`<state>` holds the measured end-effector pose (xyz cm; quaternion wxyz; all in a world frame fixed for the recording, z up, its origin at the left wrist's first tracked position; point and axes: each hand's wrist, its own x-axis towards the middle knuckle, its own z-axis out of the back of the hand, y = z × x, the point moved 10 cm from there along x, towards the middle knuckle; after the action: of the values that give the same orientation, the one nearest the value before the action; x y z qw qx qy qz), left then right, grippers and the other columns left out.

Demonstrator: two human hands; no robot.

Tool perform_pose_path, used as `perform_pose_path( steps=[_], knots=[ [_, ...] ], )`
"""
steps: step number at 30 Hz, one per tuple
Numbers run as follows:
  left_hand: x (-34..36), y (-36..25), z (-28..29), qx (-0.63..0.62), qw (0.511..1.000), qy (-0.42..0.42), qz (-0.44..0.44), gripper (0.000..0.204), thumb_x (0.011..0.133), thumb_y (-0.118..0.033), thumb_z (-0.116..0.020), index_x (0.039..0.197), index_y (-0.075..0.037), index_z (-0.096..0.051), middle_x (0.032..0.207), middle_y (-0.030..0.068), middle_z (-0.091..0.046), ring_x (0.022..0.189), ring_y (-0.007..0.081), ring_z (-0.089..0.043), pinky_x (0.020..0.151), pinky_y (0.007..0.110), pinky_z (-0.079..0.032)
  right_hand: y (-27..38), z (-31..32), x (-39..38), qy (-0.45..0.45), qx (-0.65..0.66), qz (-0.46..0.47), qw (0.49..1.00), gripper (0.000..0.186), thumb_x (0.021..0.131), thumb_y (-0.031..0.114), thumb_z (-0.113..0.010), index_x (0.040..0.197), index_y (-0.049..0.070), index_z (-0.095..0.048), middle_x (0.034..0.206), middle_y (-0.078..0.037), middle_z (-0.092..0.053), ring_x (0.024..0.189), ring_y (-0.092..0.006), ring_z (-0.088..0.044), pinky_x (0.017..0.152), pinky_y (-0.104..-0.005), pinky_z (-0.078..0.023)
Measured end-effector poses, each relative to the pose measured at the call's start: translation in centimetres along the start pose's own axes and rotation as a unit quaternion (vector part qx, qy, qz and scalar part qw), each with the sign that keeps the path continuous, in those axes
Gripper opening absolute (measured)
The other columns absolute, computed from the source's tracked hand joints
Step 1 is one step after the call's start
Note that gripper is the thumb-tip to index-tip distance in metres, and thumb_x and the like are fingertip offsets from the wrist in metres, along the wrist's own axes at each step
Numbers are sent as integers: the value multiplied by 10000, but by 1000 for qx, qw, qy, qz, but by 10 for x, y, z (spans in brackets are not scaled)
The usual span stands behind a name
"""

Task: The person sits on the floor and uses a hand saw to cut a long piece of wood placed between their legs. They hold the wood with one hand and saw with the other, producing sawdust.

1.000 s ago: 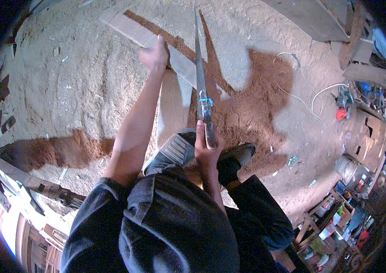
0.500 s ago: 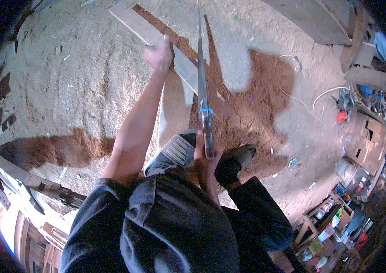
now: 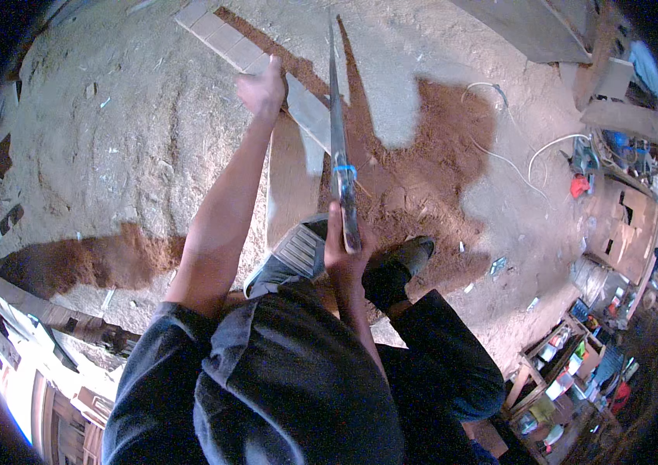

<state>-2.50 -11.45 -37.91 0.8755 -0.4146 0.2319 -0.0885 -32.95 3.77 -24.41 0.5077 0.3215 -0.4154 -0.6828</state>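
My left hand (image 3: 263, 89) is wrapped over a pale wooden plank (image 3: 219, 37) marked with crosswise lines, lying diagonally ahead of me. The plank rests over another pale board (image 3: 290, 182), upper part hidden. My right hand (image 3: 347, 249) grips the handle of a long handsaw (image 3: 336, 116), blue tie near the handle, blade pointing away from me across the plank's right part; whether it sits in a cut I cannot tell. A grey ridged sole (image 3: 299, 249) and a dark shoe (image 3: 414, 256) are below. Reddish-brown sawdust (image 3: 445, 147) spreads around the saw.
A white cable (image 3: 534, 163) lies looped on the right, near a red object (image 3: 578, 186). Cardboard (image 3: 622, 229) and cluttered wooden crates (image 3: 546, 364) line the right edge. Large boards (image 3: 530, 27) are at top right; wood scraps and a long timber (image 3: 57, 310) line the left.
The saw in my right hand moved back toward me, then forward again. My left hand stays on the plank; the whole view has shifted slightly.
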Motion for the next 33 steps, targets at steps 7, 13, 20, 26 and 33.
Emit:
perform_pose_path(
  steps=[7,13,20,26,33],
  knots=[
    [2,-5,-2,-26,999,-3,-21,679,637,-460,-768,893,141,-581,910,289,-644,887,396,-645,807,449,-501,22,-24,11,71,54,-95,991,183,895,153,-637,794,0,-639,683,13,-597,636,-46,-520,554,-244,-407],
    [10,0,2,-31,999,-17,-41,644,648,-455,-764,890,120,-606,916,270,-652,881,377,-652,791,454,-501,26,-25,20,63,73,-91,991,168,897,147,-631,827,-5,-646,701,2,-608,670,-50,-529,602,-242,-424],
    [-21,-26,15,-20,999,-17,-34,638,664,-454,-754,854,135,-599,908,283,-642,865,394,-643,791,467,-494,35,-8,1,31,-24,73,997,216,894,149,-640,743,2,-591,608,9,-536,585,-52,-461,505,-259,-362],
    [1,-9,3,18,999,23,-18,709,675,-477,-740,957,147,-558,950,286,-625,902,412,-623,814,475,-483,36,-20,13,45,45,15,998,209,912,86,-597,725,-1,-563,595,-1,-522,566,-54,-452,490,-257,-351],
    [11,5,-3,13,1000,5,-12,747,673,-506,-730,999,137,-534,1006,302,-603,976,402,-601,873,481,-459,36,-12,-1,67,-32,10,997,136,905,72,-602,801,-16,-606,650,-16,-564,619,-58,-485,528,-249,-384]
  ],
)
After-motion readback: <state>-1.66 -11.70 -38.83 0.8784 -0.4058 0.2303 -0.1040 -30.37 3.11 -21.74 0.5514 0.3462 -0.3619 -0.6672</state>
